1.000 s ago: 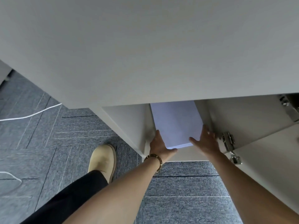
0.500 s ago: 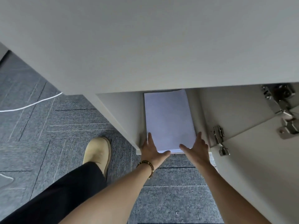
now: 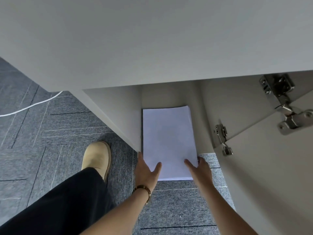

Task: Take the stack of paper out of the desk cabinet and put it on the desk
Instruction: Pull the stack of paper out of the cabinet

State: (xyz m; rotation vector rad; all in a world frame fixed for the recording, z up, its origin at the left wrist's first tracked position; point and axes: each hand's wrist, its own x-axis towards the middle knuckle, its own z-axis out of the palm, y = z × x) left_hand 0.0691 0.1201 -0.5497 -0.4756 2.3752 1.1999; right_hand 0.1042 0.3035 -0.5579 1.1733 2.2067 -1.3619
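A white stack of paper (image 3: pixel 167 141) sticks partly out of the open desk cabinet (image 3: pixel 118 112), its near end over the carpet. My left hand (image 3: pixel 146 172) grips the stack's near left corner, thumb on top. My right hand (image 3: pixel 199 170) grips the near right corner the same way. The fingers under the stack are hidden. The pale desk top (image 3: pixel 152 39) fills the upper part of the view, above the cabinet.
The open cabinet door (image 3: pixel 271 175) stands at the right with two metal hinges (image 3: pixel 221 139). A tan shoe (image 3: pixel 98 158) and dark trouser leg (image 3: pixel 59 204) are at the left on grey carpet. A white cable (image 3: pixel 30 106) crosses the floor.
Both hands have pulled the stack toward me, so its near end now hangs out past the cabinet's front edge. More of the sheet's length shows.
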